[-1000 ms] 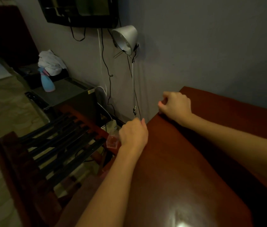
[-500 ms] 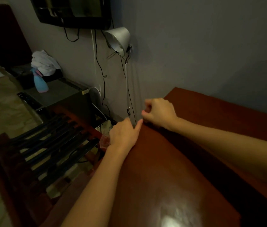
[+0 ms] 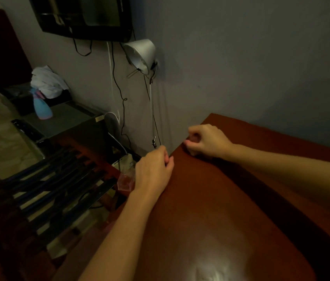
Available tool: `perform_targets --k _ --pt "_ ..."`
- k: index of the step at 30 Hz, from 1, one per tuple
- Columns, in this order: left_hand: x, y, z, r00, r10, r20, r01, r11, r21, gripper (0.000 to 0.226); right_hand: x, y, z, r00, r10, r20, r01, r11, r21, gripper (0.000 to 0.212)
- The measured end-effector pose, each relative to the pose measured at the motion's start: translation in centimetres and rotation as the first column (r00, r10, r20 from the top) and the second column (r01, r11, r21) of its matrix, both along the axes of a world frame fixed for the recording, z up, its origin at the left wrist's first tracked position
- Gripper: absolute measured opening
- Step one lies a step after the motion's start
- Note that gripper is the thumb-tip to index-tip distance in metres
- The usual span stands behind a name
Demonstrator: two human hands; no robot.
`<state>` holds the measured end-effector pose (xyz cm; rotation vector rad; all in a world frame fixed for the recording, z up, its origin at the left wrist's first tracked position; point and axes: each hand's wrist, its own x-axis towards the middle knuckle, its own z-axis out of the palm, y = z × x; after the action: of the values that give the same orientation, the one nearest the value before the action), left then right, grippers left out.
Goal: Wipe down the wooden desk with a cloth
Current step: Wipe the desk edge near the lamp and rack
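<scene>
The glossy tabletop [image 3: 221,220] bore no cloth. The left hand [image 3: 154,171] curled at its edge, its hold unclear. The right hand [image 3: 206,141] was fisted, seemingly empty, at the far corner. A white cloth [image 3: 46,82] lay on the distant cabinet [image 3: 69,118], so wiping had probably not begun.

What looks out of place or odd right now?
No cloth shows in either hand: the left hand and right hand are curled at the far left corner of the desk, while a white cloth bundle sits off to the left by a spray bottle. Nothing looks spilled.
</scene>
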<state>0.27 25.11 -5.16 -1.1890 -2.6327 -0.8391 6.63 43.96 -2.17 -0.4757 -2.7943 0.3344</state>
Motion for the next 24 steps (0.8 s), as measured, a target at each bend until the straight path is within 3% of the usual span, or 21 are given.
perform_targets --k 2,5,8,13,20,22,24 --pt "0.0 0.2 -0.1 1.0 -0.012 0.006 0.012 1.0 0.006 0.02 0.8 2.5 0.6 0.999 -0.033 0.03 0.033 0.999 -0.008 0.028" --pt "0.2 0.5 0.2 1.0 -0.023 -0.008 0.023 1.0 0.018 0.019 -1.3 5.0 0.1 0.984 -0.159 -0.078 0.165 0.983 0.077 0.026" --pt "0.3 0.3 0.4 0.999 -0.018 -0.038 0.019 1.0 0.019 0.019 -3.5 3.1 -1.3 0.972 -0.185 -0.145 0.191 0.981 0.03 0.029" --pt "0.2 0.1 0.1 0.999 -0.041 -0.031 0.042 0.998 0.036 0.019 1.3 3.9 -1.4 0.997 0.036 0.072 -0.039 0.998 0.043 0.034" --pt "0.4 0.4 0.3 0.998 -0.041 -0.056 0.043 0.999 0.03 0.019 -3.2 8.3 -0.4 0.954 -0.285 0.096 0.28 0.958 0.062 0.031" --pt "0.5 0.4 0.3 0.998 -0.041 -0.049 0.043 0.999 0.031 0.018 -4.1 6.7 -0.6 0.958 -0.271 0.095 0.262 0.96 0.099 0.027" --pt "0.5 0.3 0.3 0.998 -0.036 -0.054 0.037 0.999 0.033 0.018 -3.0 5.3 -0.6 0.973 -0.161 0.166 0.141 0.982 0.128 0.026"
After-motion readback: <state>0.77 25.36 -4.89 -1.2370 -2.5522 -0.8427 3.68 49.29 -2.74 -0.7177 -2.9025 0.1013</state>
